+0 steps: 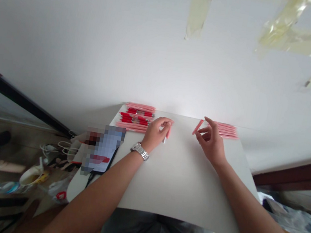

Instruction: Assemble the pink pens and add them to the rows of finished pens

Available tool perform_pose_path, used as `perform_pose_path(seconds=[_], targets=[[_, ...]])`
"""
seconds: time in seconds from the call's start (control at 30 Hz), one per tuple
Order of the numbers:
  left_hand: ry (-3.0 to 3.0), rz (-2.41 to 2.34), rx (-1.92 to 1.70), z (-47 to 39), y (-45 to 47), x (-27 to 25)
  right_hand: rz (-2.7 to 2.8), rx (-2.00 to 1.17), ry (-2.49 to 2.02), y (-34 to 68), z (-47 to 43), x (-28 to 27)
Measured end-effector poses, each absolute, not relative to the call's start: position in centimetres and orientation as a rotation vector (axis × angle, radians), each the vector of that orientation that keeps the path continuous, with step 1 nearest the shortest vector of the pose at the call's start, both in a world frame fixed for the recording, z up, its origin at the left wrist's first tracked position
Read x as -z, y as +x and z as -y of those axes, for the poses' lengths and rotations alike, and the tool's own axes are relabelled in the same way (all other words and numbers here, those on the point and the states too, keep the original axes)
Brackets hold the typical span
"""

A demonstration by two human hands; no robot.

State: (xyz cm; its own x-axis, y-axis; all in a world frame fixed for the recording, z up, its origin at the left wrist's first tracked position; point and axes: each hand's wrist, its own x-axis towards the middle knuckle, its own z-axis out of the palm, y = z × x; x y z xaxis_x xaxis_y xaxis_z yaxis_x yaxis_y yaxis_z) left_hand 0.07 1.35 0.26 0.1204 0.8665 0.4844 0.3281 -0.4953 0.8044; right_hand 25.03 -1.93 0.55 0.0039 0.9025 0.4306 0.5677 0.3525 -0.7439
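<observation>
My left hand point(156, 133), with a metal watch on its wrist, is closed around a short pink pen part point(168, 132) with a white end, held above the white table point(174, 183). My right hand point(212, 142) pinches a slim pink tube point(198, 127) near its lower end, its index finger stretched out. The two pink pieces are apart. Beside my left hand lie pink sticks like pen barrels point(131, 127) and red pens point(134, 120). Another row of pink sticks point(225, 130) lies just behind my right hand.
At the table's left edge rests a phone or tablet point(105, 150), its screen blurred, with a cable. A white wall point(142, 50) with yellowed tape point(198, 10) rises behind. On the floor at left are a cup point(30, 176) and a bottle point(6, 187); plastic bags point(298, 226) lie at right.
</observation>
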Motion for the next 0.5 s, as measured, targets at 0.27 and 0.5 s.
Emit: perform_pose_path(seconds=[0.27, 0.5], targets=[[1.888, -1.16, -1.347, -1.27, 0.06, -0.35, 1.849, -0.419, -1.357, 25.57, 1.73, -0.41], [1.888, -1.166, -1.355, -1.32, 0.03, -0.18, 1.864, -0.415, -1.37, 25.64, 1.65, -0.19]])
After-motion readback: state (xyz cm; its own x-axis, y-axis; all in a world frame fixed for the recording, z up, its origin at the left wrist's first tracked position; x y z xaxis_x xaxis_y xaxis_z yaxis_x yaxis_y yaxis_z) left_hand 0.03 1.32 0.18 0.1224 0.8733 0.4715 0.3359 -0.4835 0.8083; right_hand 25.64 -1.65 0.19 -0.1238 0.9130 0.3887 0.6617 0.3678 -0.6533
